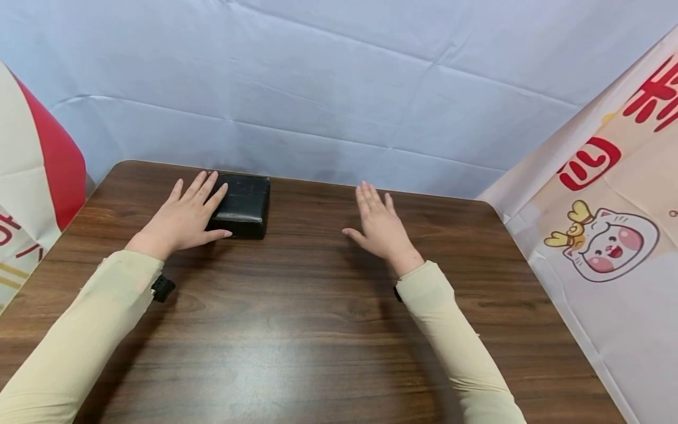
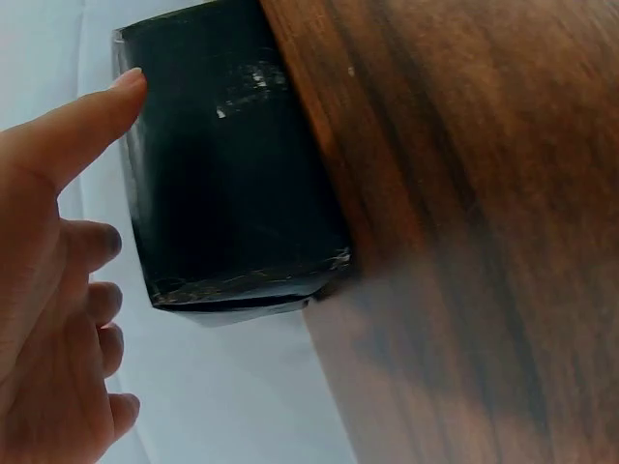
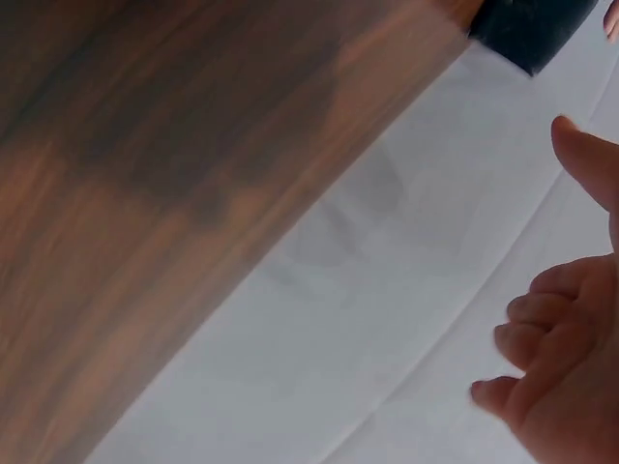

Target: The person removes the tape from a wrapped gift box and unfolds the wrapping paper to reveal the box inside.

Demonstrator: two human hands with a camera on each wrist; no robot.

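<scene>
A black box [image 1: 245, 203] with scuffed edges lies at the back of the table, left of the middle. My left hand [image 1: 185, 217] is at its left end, fingers straight and spread, partly covering that end from the head camera. In the left wrist view the thumb [image 2: 97, 116] overlaps the box's edge [image 2: 227, 164]; whether it touches cannot be made out. My right hand [image 1: 382, 231] hovers over the table to the right of the box, well apart from it, with straight fingers, thumb out and nothing held.
The brown wood-grain table [image 1: 296, 306] has rounded back corners. Behind it hangs a pale cloth [image 1: 328, 88]. A printed banner with a cartoon cat [image 1: 609, 247] stands along the right, and a red and white one [image 1: 47, 153] on the left.
</scene>
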